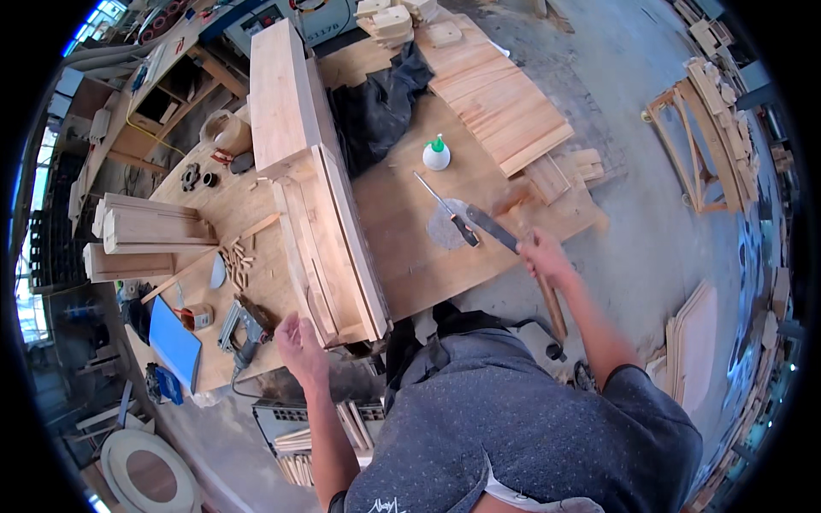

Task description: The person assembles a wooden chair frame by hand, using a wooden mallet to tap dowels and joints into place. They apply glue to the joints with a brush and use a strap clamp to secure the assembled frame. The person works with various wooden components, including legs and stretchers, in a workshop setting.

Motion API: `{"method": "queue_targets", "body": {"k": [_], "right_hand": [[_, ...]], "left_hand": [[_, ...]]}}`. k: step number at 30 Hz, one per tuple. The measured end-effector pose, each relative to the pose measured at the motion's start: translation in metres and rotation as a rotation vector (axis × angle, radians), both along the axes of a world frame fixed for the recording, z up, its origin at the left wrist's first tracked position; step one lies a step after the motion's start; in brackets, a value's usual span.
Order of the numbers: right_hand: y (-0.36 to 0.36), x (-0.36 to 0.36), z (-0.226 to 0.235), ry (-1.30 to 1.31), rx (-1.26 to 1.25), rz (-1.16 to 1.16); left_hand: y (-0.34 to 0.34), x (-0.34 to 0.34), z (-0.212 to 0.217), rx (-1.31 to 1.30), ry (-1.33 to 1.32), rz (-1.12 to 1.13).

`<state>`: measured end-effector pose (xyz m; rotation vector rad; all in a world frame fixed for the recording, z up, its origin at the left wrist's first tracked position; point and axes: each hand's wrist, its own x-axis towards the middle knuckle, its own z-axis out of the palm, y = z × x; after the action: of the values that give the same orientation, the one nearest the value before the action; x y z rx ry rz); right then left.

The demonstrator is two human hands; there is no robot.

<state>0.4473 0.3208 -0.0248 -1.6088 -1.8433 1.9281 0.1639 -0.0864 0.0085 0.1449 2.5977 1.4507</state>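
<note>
The right hand [544, 258] has its fingers clamped on a wooden handle [552, 306], just off the tabletop [402, 272]. The left hand [304, 350], empty with fingers loosely apart, is just beside the near end of a long wooden box [357, 256]; a screwdriver [465, 229] lies near the right hand.

Two bare hands: one left hand [304, 352] and one right hand [546, 256]. On the right half of the scene, one white bottle [436, 156], one screwdriver [464, 229], one dark flat bar [492, 227], one wooden-handled tool [550, 303] and one round grey patch [440, 224]; farther off, one black cloth [380, 107] and one panel of joined planks [500, 98]. On the left, two dark round parts [210, 180], one blue panel [175, 342] and dowels [238, 261] too jumbled to count. Near left, one pale ring [114, 470]; far right, one wooden frame [717, 141].
</note>
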Motion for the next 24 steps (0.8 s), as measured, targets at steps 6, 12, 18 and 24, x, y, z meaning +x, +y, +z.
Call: {"method": "queue_targets", "body": {"k": [6,12,18,24], "right_hand": [[0.097,-0.024,-0.035,0.106,0.152,-0.064],[0.151,-0.063,-0.045,-0.141,0.503,0.196],[0.094,-0.071,-0.042,-0.182,1.037,0.382],[-0.066,-0.129,0.0,0.105,0.373,0.618]], "left_hand": [[-0.049,0.068,-0.031,-0.097,-0.003,0.192],[-0.041,0.137,-0.034,-0.139,-0.411,0.083],[-0.021,0.15,-0.069,-0.493,-0.154,-0.165],[-0.008,0.142,-0.098,-0.66,-0.275,-0.081]]}}
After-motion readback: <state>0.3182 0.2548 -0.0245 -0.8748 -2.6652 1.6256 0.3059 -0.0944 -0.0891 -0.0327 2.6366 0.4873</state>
